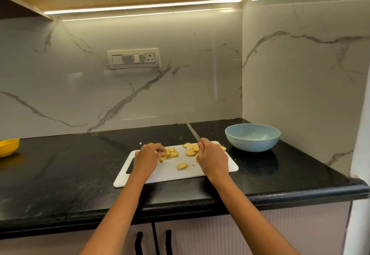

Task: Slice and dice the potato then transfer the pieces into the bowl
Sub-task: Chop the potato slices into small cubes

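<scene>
On the black countertop [60, 166], seen from the head camera, lies one white cutting board [170, 172] with a handle slot at its left end, and both of the person's hands work over it. One left hand [149, 154] rests knuckles-up on the board's left part, fingers curled down onto a heap of diced potato [170, 153] just to its right — whether it pinches a piece or merely presses the heap cannot be told. One right hand [212, 158] grasps the handle of a single knife [192, 129], whose narrow blade rises up and away to the left, clear of the board. Just left of that hand sits a cluster of potato slices [190, 149], overlapping one another; roughly four or five show, and one more edge peeks out at the hand's far side. One lone slice [182, 166] lies apart, between the two hands and nearer the person. A few crumbs dot the board and the counter beyond the left hand.

The potato is pale yellow — slices round and thin with a slightly darker rim, dice small and irregular.

Beyond and right of the right hand stands one light blue bowl [252, 137], off the board; no potato shows inside it. Far left of the left hand, one yellow dish [9, 146] is cut by the frame edge.
</scene>
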`<action>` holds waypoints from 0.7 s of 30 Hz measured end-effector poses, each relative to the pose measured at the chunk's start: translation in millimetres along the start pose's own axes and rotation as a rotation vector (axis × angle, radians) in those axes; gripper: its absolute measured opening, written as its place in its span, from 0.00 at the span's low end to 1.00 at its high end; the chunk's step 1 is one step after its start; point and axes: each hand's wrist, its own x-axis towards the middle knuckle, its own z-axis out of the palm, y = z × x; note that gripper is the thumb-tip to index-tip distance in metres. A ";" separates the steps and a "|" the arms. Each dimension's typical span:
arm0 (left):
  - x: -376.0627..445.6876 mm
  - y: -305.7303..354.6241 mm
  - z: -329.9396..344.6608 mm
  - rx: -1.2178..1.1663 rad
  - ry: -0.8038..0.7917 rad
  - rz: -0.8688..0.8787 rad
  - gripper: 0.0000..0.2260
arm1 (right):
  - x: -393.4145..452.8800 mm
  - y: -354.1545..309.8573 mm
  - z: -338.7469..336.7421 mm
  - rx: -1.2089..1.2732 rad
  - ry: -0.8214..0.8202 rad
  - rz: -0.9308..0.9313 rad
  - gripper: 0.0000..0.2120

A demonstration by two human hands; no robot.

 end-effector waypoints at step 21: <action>-39.5 26.7 8.2 -0.244 -0.119 0.077 0.14 | -65.5 -27.0 -35.5 -0.348 -0.284 -0.099 0.11</action>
